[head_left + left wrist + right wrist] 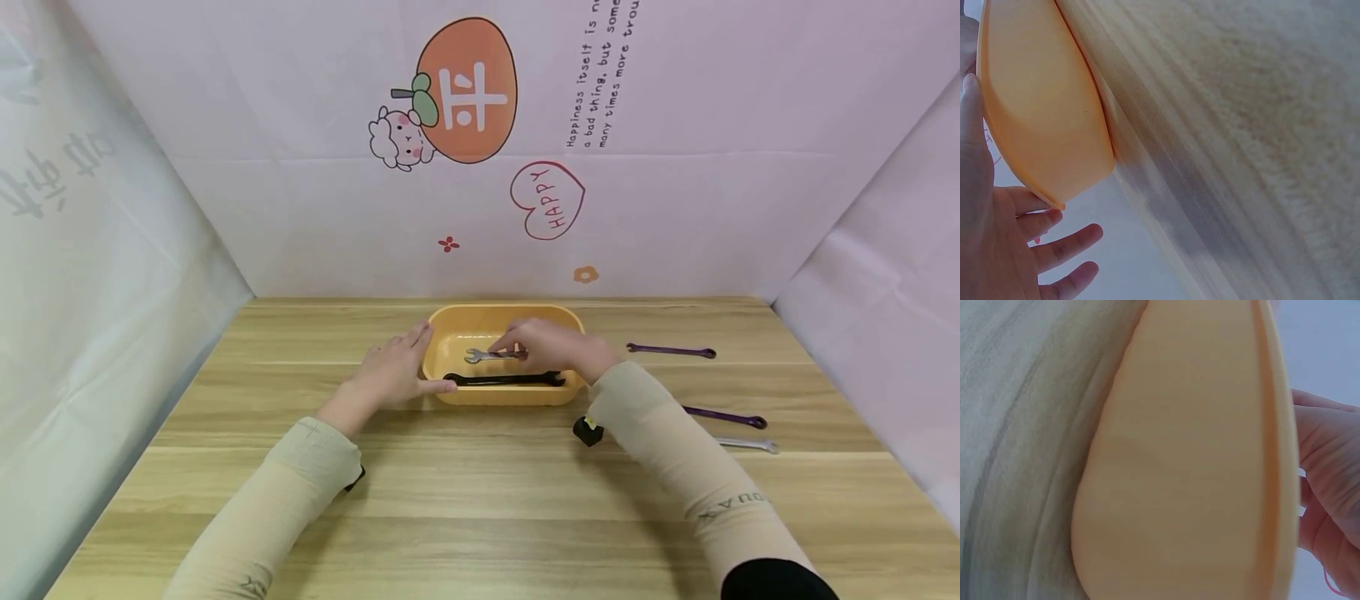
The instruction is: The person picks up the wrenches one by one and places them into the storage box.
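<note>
Orange tray: black wrench, along near side; silver wrench, within outline, pinched by right hand. Left hand: fingers extended, touching tray.

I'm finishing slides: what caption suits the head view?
Left hand against a yellow tray, right hand holding a silver wrench, black wrench lying inside.

A wood-grained bench stood against a white back sheet printed with an orange emblem, a small sheep, a red "HAPPY" heart, two little flowers and lines of dark lettering. A left sheet and a right sheet, both creased, flanked it.
</note>
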The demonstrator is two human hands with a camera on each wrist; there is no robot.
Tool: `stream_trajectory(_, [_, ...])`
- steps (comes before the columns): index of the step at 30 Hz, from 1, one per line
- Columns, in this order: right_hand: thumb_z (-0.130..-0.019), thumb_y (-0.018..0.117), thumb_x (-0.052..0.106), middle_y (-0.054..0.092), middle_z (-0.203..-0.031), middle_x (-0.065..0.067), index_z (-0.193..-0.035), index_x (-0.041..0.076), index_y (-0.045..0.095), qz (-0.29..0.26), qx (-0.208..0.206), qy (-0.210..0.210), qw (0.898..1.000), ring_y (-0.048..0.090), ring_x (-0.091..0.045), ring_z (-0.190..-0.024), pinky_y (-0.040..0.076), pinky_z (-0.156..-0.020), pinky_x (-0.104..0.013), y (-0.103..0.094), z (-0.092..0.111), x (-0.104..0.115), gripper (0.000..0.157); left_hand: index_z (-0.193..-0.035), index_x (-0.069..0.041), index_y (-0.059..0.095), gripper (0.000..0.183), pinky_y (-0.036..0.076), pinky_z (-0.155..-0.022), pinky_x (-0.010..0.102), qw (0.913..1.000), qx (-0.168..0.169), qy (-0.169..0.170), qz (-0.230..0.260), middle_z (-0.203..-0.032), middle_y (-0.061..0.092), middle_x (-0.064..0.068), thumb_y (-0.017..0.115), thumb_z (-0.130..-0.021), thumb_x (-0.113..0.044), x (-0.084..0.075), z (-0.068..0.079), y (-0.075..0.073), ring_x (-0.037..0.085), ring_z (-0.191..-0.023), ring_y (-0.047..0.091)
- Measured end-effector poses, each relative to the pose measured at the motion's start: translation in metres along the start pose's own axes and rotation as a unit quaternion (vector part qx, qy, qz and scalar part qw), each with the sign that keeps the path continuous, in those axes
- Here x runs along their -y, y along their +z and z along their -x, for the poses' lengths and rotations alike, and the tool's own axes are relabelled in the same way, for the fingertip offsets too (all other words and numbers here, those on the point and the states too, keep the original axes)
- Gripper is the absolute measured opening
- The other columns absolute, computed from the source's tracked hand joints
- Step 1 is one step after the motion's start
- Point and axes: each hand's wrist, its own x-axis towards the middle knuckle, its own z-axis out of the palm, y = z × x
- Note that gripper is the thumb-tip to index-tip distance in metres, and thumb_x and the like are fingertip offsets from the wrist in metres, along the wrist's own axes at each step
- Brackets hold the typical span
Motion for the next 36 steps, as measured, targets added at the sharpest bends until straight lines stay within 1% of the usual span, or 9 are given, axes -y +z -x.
stream_trajectory(3, [-0.092,0.073,-0.002,0.066,-0.098,-0.006,-0.125,0.009,0.075,-0.001,0.003,-0.001,1.000,0.058,-0.012,-0.078,0.053,-0.070,-0.025,0.003,-0.001,0.000,0.035,-0.164,-0.005,0.014,0.111,0.030,-0.111,0.070,1.0000,0.002,-0.001,0.002,-0.171,0.011,0.012,0.060,-0.090,-0.073,0.000,0.000,0.000,0.046,-0.147,0.031])
stream_trajectory(7, [-0.093,0.072,0.000,0.066,-0.100,-0.006,-0.126,0.010,0.075,0.000,0.007,-0.004,1.000,0.058,-0.012,-0.078,0.052,-0.070,-0.025,0.007,-0.004,-0.001,0.035,-0.164,-0.005,0.014,0.111,0.031,-0.110,0.070,1.0000,-0.001,0.001,0.000,-0.171,0.011,0.012,0.060,-0.090,-0.074,0.000,0.000,0.001,0.046,-0.147,0.032])
stream_trajectory(12, [-0.090,0.071,-0.004,0.065,-0.099,-0.005,-0.125,0.009,0.075,0.002,0.007,-0.002,1.000,0.057,-0.012,-0.077,0.052,-0.069,-0.024,0.010,-0.006,-0.002,0.038,-0.164,-0.005,0.014,0.112,0.033,-0.109,0.070,1.0000,-0.003,0.003,-0.006,-0.171,0.011,0.012,0.059,-0.089,-0.075,-0.001,0.001,0.001,0.046,-0.146,0.033])
stream_trajectory(19, [-0.085,0.069,-0.010,0.066,-0.098,-0.006,-0.124,0.008,0.075,-0.004,0.009,0.007,1.000,0.057,-0.012,-0.077,0.051,-0.068,-0.023,0.017,-0.014,-0.003,0.044,-0.164,-0.004,0.014,0.112,0.032,-0.110,0.070,1.0000,-0.002,0.003,-0.005,-0.171,0.011,0.012,0.058,-0.089,-0.075,-0.001,0.001,0.001,0.046,-0.146,0.034])
stream_trajectory(26, [-0.085,0.069,-0.009,0.066,-0.097,-0.004,-0.125,0.008,0.075,-0.004,0.006,0.013,1.000,0.058,-0.012,-0.078,0.052,-0.069,-0.024,0.022,-0.018,-0.003,0.045,-0.164,-0.004,0.014,0.114,0.034,-0.109,0.070,1.0000,-0.003,0.002,-0.005,-0.170,0.013,0.013,0.057,-0.088,-0.077,0.000,0.000,0.001,0.046,-0.146,0.034])
stream_trajectory(36, [-0.084,0.069,-0.010,0.067,-0.099,-0.006,-0.127,0.006,0.074,0.005,0.009,0.008,1.000,0.060,-0.016,-0.085,0.053,-0.074,-0.027,0.025,-0.022,-0.002,0.045,-0.164,-0.005,0.015,0.114,0.030,-0.111,0.071,1.0000,-0.002,-0.002,0.002,-0.170,0.014,0.014,0.058,-0.088,-0.078,0.000,0.001,0.001,0.046,-0.146,0.032])
